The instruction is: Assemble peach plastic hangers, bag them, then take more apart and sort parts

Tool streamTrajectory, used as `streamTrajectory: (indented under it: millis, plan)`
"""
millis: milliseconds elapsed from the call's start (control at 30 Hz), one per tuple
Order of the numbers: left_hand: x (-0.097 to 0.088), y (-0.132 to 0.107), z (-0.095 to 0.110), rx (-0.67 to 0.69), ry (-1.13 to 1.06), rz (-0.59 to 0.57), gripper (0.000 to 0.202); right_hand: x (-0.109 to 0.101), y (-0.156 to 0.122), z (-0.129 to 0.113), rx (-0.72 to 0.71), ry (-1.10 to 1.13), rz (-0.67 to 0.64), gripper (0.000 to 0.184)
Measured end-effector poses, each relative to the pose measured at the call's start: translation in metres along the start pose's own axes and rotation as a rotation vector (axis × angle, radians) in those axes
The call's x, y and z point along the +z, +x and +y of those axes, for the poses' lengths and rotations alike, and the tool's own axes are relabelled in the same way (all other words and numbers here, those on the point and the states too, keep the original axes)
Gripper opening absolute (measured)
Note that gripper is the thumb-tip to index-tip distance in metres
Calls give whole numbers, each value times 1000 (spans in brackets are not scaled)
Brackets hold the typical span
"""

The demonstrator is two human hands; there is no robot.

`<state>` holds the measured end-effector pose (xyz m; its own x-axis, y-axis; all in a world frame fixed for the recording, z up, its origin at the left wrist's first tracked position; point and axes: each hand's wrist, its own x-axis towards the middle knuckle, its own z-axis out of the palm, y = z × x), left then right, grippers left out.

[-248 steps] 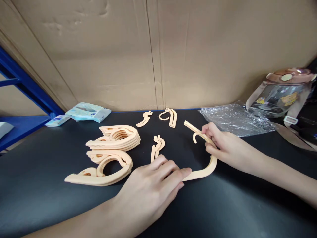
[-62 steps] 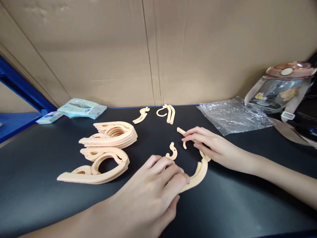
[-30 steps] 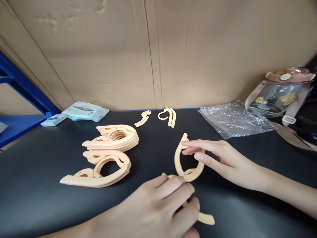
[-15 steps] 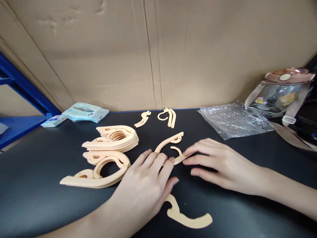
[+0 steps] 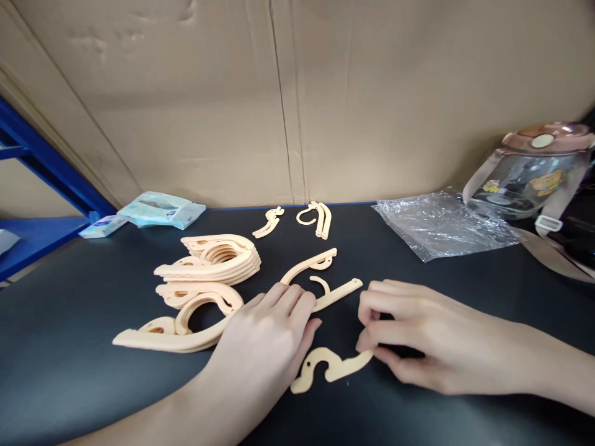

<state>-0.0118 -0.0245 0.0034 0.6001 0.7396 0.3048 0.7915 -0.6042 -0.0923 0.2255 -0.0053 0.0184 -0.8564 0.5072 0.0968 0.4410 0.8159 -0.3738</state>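
Far out at 9 o'clock, a blue rack [image 5: 44,170] runs along the counter's edge, with two pale blue tissue packs [image 5: 160,209] lying just inside it at about 10. Coming across the black counter [image 5: 83,384], at 11 there's a stack of peach hanger pieces [image 5: 220,259]. A second, flatter pile [image 5: 186,325] sits nearer me, its long end pointing off toward 8.

Now my left hand [image 5: 264,347]: palm down, fingers stretched out and released, nothing clenched. The fingertips lie on the near ends of two slim hanger arms [image 5: 307,266], which fan away toward 1 o'clock, each with a small hook curl beside it. My left wrist crosses the tail of that flatter pile.

Dead ahead at 12, right by the cardboard wall [image 5: 372,93], lie a little twisted piece [image 5: 268,222] and a small bundle of hooks [image 5: 318,218], well apart from my hands.

Closest to me, between both hands at about 6, an S-shaped hook piece [image 5: 325,367] lies flat on the counter. My right hand [image 5: 418,334] has its grip on that piece's right end, thumb and fingers pinched tight around the tip. The other end, with its small hole, sits just under the heel of my left hand.

Past my right hand at 1 to 2 o'clock, a crumpled clear plastic bag [image 5: 441,226] lies on the counter. At 3, a clear water jug [image 5: 534,176] with a brownish lid is tipped against the wall.
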Motion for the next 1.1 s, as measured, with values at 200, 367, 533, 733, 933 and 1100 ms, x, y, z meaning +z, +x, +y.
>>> streamTrajectory:
  millis: [200, 367, 533, 733, 933, 1100]
  plan:
    - [-1, -1, 2, -10, 41, 32, 15, -5, -3, 28, 19, -79, 86, 25]
    - [-2, -2, 2, -10, 74, 3, 18, -5, -2, 39, 52, -86, 143, 25]
    - [1, -1, 1, 1, 89, 44, 21, -11, -3, 39, 81, -218, 217, 23]
    - [2, -2, 2, -3, 89, 57, 23, -25, -14, 32, 149, -143, 79, 21]
    - [2, -3, 1, -11, 99, 59, 24, -35, -19, 17, 128, 173, -238, 31]
    - [3, -4, 2, -13, 112, 87, 27, -30, -20, 16, 151, 137, -190, 17]
